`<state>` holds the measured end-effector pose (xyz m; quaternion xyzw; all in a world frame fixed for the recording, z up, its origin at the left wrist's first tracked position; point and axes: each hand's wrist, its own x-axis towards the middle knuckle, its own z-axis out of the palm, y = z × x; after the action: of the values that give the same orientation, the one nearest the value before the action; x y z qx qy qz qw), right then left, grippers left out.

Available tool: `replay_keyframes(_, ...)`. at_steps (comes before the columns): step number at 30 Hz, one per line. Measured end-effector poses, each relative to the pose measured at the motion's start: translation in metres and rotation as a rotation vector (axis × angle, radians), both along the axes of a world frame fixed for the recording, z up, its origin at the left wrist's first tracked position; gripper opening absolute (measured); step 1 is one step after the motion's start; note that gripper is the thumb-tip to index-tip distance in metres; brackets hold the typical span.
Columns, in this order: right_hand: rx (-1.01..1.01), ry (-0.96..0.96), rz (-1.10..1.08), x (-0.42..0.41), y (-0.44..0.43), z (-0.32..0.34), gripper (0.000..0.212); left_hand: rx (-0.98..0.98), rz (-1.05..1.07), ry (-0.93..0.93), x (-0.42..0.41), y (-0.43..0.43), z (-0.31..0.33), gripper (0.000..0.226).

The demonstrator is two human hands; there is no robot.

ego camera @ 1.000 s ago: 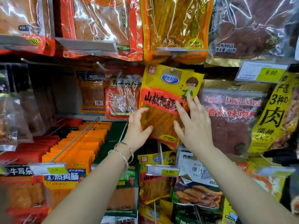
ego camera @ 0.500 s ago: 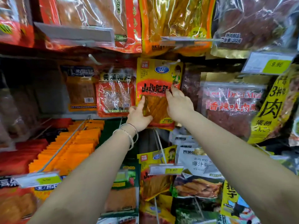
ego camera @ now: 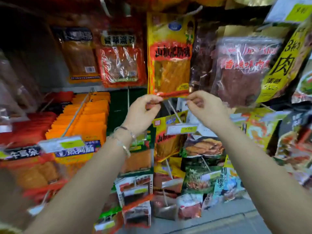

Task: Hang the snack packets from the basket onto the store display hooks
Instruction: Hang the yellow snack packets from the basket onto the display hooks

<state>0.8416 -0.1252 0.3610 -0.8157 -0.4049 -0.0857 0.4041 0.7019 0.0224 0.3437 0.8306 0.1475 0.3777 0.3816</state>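
One yellow-and-orange plastic snack packet (ego camera: 170,54) hangs upright high on the display, just beside a red clear-windowed packet (ego camera: 120,65). The left hand (ego camera: 145,112) and right hand (ego camera: 205,107) sit at its bottom corners, fingers curled. Blur hides whether they pinch it.

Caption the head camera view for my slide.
Left hand and right hand at the bottom corners of the hanging yellow snack packet.

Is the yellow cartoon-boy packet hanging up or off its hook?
Apparently hanging: the yellow packet is upright under the hook, left hand and right hand only at its bottom edge; hole too blurred.
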Motion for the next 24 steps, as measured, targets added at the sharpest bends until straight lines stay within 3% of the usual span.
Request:
replay_keyframes(4, 0.022, 0.244, 0.052, -0.044, -0.057, -0.090, 0.009, -0.035, -0.078, 0.087, -0.070, -0.054, -0.073, 0.018)
replay_keyframes(8, -0.192, 0.449, 0.044, -0.099, -0.118, -0.194, 0.013, -0.055, 0.021, 0.250, -0.138, -0.107, -0.153, 0.021)
replay_keyframes(14, -0.557, 0.791, 0.095, -0.192, -0.202, -0.307, 0.019, -0.663, 0.293, 0.715, -0.251, -0.200, -0.279, 0.023)
replay_keyframes(18, -0.887, 0.954, 0.180, -0.253, -0.253, -0.356, 0.016, -1.021, 0.443, 0.879, -0.345, -0.284, -0.343, 0.023)
replay_keyframes(20, -1.020, 1.041, 0.225, -0.283, -0.275, -0.367, 0.012, -1.224, 0.548, 0.905, -0.391, -0.332, -0.358, 0.022)
replay_keyframes(22, -1.149, 1.022, 0.294, -0.304, -0.290, -0.374, 0.007, -1.298, 0.647, 0.907, -0.423, -0.365, -0.365, 0.017)
replay_keyframes(24, -1.280, 0.892, 0.446, -0.324, -0.292, -0.380, 0.025, -1.384, 0.807, 0.790, -0.454, -0.382, -0.369, 0.016)
